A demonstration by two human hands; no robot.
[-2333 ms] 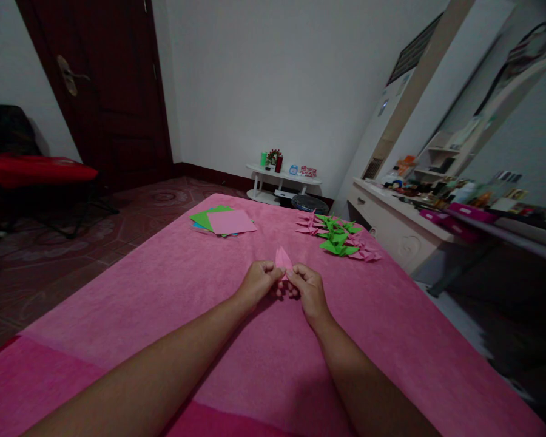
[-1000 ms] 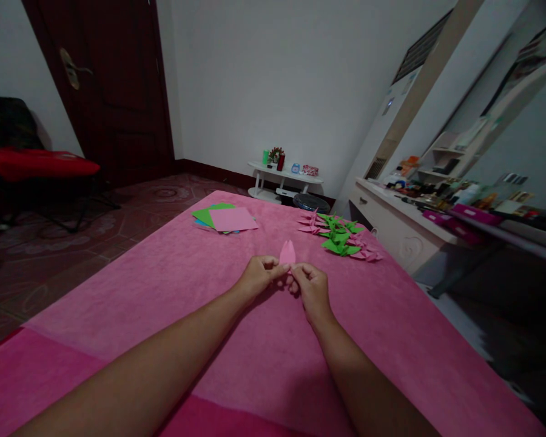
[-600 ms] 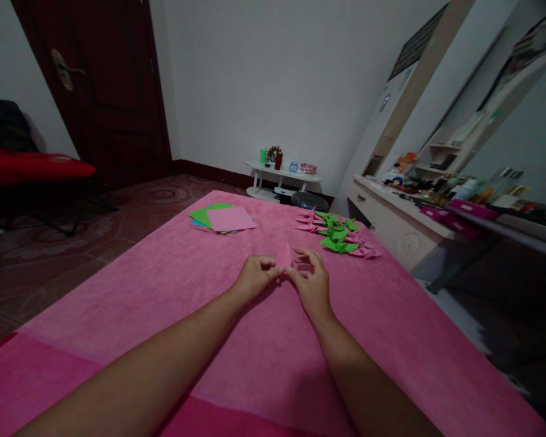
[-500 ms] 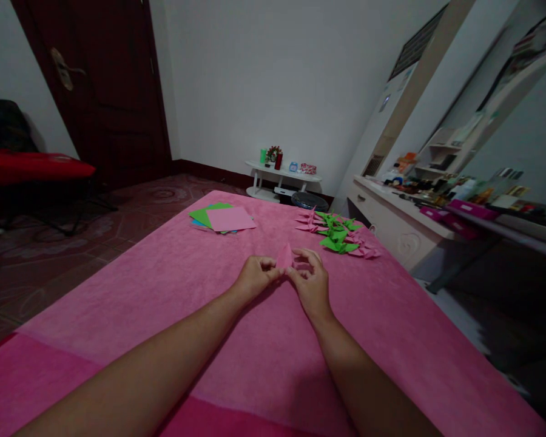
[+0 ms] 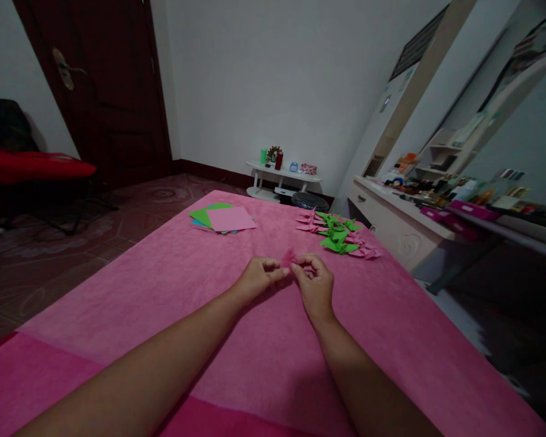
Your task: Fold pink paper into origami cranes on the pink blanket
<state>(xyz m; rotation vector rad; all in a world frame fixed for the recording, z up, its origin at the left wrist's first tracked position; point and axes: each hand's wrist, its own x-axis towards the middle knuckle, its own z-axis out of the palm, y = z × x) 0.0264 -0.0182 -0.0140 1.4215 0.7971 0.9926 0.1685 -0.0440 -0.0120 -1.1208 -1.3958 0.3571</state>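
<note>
A small folded piece of pink origami paper [image 5: 288, 257] is pinched between my two hands, just above the pink cloth [image 5: 173, 291]. My left hand [image 5: 260, 277] grips its left side with thumb and fingers. On its right side, the thumb and fingertips of my right hand [image 5: 315, 284] close on the paper. Its exact folds are blurred and partly covered by my fingers. Beyond my right hand lies a group of folded paper cranes, some green [image 5: 339, 243] and some pink [image 5: 312, 223].
Flat square sheets, with a pink sheet [image 5: 232, 218] over a green sheet [image 5: 207, 214], lie at the far left of the table. A white dressing table [image 5: 391, 218] stands to the right. Behind is a low white shelf [image 5: 284, 170]; a dark red door [image 5: 104, 91] is at left.
The folded pink paper has turned and its upright point looks lower and blurred. My right hand has shifted slightly right, with its fingers drawn in more.
</note>
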